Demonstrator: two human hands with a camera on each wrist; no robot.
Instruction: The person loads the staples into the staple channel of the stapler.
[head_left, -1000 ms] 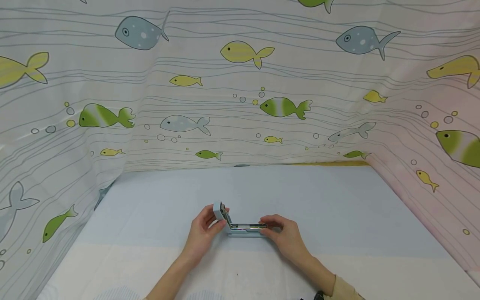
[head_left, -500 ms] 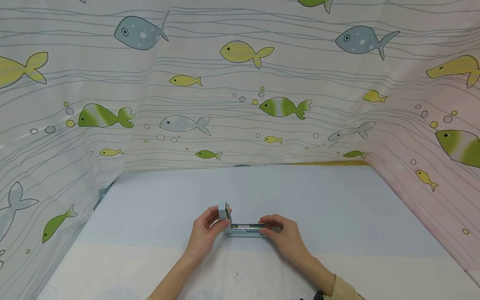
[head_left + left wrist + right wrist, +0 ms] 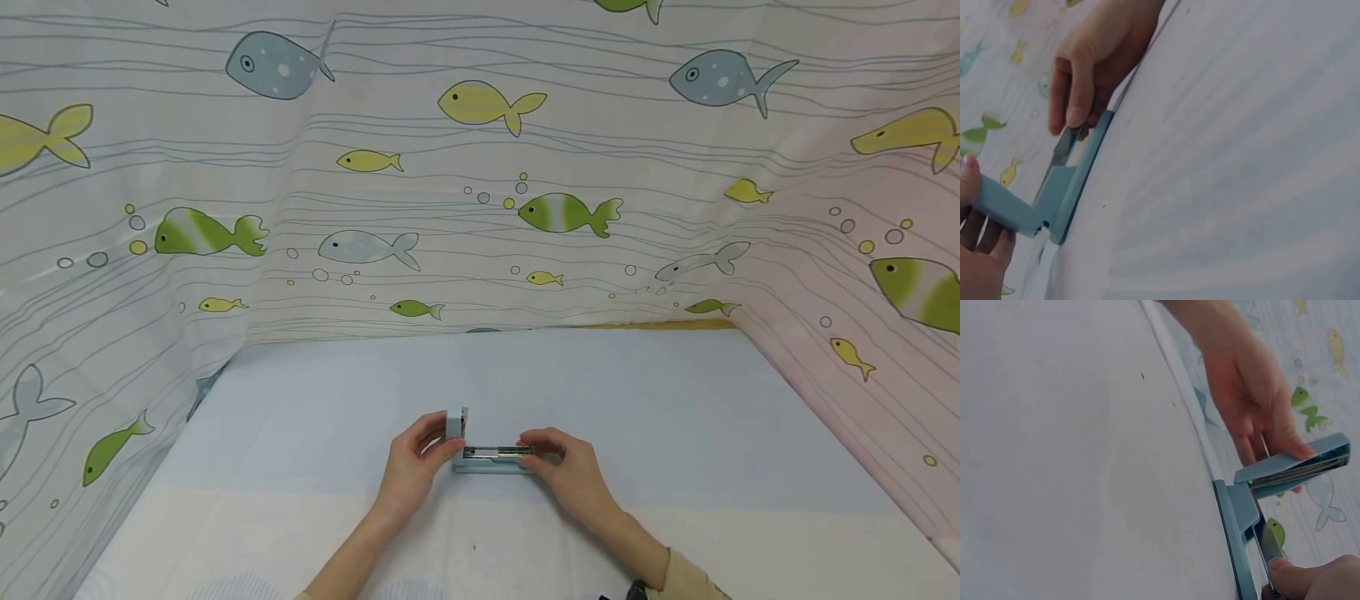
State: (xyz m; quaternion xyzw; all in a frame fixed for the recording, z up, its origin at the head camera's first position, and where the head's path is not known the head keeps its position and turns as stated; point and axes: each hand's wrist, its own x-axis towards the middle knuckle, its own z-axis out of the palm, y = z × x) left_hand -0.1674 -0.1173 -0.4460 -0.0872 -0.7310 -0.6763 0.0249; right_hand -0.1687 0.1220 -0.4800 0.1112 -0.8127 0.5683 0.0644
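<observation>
Stapler (image 3: pixel 491 457) lid (image 3: pixel 455 422) now upright, hands (image 3: pixel 411 467) overlapping.

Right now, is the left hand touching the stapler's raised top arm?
Touching. In the right wrist view the left hand has its fingers curled over the raised top arm of the stapler; the head view agrees.

Head view: high, facing forward and down over the table (image 3: pixel 675 400) toward the fish-print curtain (image 3: pixel 480 208); mid-distance, both hands small, low in frame. Left wrist view: very close, skimming the tabletop, rolled sideways. Right wrist view: same closeness, opposite side. All three share the blue stapler (image 3: pixel 487 454) (image 3: pixel 1060 200) (image 3: pixel 1254 506).
</observation>
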